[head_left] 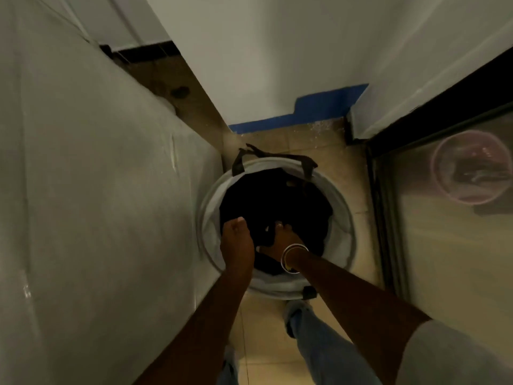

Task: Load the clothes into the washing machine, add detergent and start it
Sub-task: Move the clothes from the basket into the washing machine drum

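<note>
Both hands, the left hand (238, 240) and the right hand (280, 240), reach into the round laundry basket (342, 215) on the floor, fingers clamped on the dark clothes (266, 201) inside. A loose piece might slip and drop beside the basket.

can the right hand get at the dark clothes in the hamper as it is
Probably yes: the right hand is already inside the open hamper, on the dark clothes, with nothing over them. How firmly it grips is unclear.

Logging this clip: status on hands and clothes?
Both hands in hamper: left hand, right hand gripping dark clothes. Nothing loaded yet. No obstruction visible.
</note>
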A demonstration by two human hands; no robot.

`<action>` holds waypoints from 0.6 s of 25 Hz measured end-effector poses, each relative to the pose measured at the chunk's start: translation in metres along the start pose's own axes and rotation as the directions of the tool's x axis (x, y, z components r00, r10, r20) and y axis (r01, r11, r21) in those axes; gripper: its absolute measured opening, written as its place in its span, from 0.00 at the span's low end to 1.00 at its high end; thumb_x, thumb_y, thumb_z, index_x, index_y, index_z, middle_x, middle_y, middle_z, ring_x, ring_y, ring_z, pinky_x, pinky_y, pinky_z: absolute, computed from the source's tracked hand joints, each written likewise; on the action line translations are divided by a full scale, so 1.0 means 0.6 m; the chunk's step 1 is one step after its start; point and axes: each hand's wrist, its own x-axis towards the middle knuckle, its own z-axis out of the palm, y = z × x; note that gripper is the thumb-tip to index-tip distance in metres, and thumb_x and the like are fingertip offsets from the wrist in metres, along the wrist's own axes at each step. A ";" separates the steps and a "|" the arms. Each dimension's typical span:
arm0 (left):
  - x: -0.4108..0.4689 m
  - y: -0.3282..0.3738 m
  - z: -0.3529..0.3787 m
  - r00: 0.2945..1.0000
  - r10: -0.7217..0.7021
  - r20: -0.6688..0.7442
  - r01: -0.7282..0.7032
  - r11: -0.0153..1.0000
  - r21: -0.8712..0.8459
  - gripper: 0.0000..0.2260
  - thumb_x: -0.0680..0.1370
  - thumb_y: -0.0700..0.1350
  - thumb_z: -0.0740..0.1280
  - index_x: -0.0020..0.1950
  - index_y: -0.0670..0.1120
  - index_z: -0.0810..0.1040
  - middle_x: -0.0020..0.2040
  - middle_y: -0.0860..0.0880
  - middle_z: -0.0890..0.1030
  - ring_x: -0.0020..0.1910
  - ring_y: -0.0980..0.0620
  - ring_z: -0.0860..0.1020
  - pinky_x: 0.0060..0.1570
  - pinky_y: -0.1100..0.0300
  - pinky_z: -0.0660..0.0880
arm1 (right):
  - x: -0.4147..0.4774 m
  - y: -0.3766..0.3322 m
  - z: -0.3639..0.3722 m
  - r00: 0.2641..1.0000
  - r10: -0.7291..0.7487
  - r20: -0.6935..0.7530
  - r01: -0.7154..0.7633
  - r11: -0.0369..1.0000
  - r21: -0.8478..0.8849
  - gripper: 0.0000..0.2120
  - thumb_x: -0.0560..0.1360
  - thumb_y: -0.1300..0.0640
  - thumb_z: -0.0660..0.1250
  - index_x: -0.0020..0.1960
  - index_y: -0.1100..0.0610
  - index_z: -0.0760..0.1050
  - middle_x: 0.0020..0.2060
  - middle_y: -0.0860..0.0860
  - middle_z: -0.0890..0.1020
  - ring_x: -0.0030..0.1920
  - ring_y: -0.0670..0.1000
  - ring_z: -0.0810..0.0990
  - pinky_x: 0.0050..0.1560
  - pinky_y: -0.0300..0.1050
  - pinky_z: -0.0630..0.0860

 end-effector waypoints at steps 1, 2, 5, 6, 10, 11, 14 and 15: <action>0.019 -0.012 0.003 1.000 -0.013 0.012 0.013 1.000 -0.002 0.14 0.83 0.54 0.60 0.60 0.47 0.77 0.57 0.46 0.81 0.56 0.46 0.79 0.61 0.46 0.76 | 0.023 0.004 0.029 1.000 0.027 -0.001 -0.027 0.998 -0.059 0.50 0.65 0.35 0.71 0.78 0.53 0.53 0.73 0.58 0.63 0.70 0.64 0.67 0.66 0.59 0.72; 0.035 -0.020 0.003 1.000 -0.021 0.021 0.021 1.000 0.004 0.16 0.83 0.55 0.59 0.63 0.46 0.76 0.59 0.45 0.81 0.57 0.45 0.79 0.62 0.45 0.76 | 0.041 0.009 0.053 0.999 0.043 -0.019 -0.045 0.993 -0.105 0.49 0.66 0.36 0.70 0.78 0.54 0.53 0.72 0.59 0.64 0.69 0.65 0.68 0.64 0.61 0.73; 0.063 -0.032 -0.003 1.000 -0.013 0.016 0.013 1.000 0.021 0.13 0.82 0.53 0.61 0.59 0.47 0.77 0.56 0.45 0.81 0.55 0.45 0.79 0.60 0.48 0.76 | 0.052 0.022 0.074 0.992 -0.036 -0.121 0.014 0.984 -0.177 0.22 0.79 0.54 0.62 0.71 0.58 0.67 0.63 0.61 0.75 0.61 0.64 0.77 0.58 0.58 0.77; 0.061 -0.027 -0.006 1.000 0.002 0.012 -0.002 1.000 0.023 0.08 0.82 0.50 0.62 0.56 0.48 0.77 0.54 0.46 0.81 0.54 0.46 0.79 0.59 0.50 0.76 | 0.043 0.026 0.070 0.989 -0.072 -0.131 0.047 0.982 -0.184 0.16 0.80 0.59 0.60 0.67 0.59 0.72 0.60 0.61 0.78 0.60 0.63 0.79 0.57 0.56 0.78; 0.026 -0.024 -0.034 0.989 0.070 0.134 -0.095 0.978 0.186 0.16 0.77 0.32 0.62 0.61 0.47 0.75 0.58 0.47 0.78 0.59 0.47 0.77 0.57 0.58 0.73 | -0.071 0.005 0.023 0.948 -0.117 -0.296 0.164 0.977 0.139 0.10 0.70 0.66 0.61 0.49 0.56 0.73 0.46 0.57 0.79 0.48 0.61 0.80 0.50 0.53 0.77; 0.017 -0.027 -0.044 0.968 0.103 0.227 -0.166 0.946 0.278 0.21 0.75 0.32 0.63 0.66 0.47 0.72 0.63 0.46 0.76 0.62 0.48 0.75 0.59 0.59 0.72 | -0.109 -0.009 0.008 0.919 -0.129 -0.373 0.223 0.950 0.219 0.10 0.69 0.66 0.60 0.47 0.55 0.70 0.42 0.55 0.78 0.43 0.60 0.79 0.46 0.53 0.77; -0.009 -0.033 -0.062 0.816 0.209 0.538 -0.506 0.709 0.492 0.40 0.70 0.50 0.72 0.79 0.51 0.57 0.75 0.44 0.65 0.75 0.46 0.65 0.72 0.49 0.65 | -0.215 -0.056 -0.038 0.789 -0.196 -0.583 0.425 0.858 0.288 0.11 0.69 0.69 0.59 0.44 0.54 0.67 0.36 0.51 0.74 0.36 0.54 0.75 0.39 0.50 0.73; -0.022 -0.026 -0.065 0.779 0.208 0.592 -0.563 0.647 0.514 0.46 0.67 0.58 0.71 0.80 0.52 0.53 0.77 0.44 0.61 0.76 0.47 0.61 0.74 0.47 0.62 | -0.249 -0.071 -0.056 0.730 -0.224 -0.645 0.496 0.823 0.276 0.09 0.71 0.68 0.59 0.43 0.55 0.67 0.36 0.51 0.74 0.35 0.52 0.73 0.38 0.48 0.71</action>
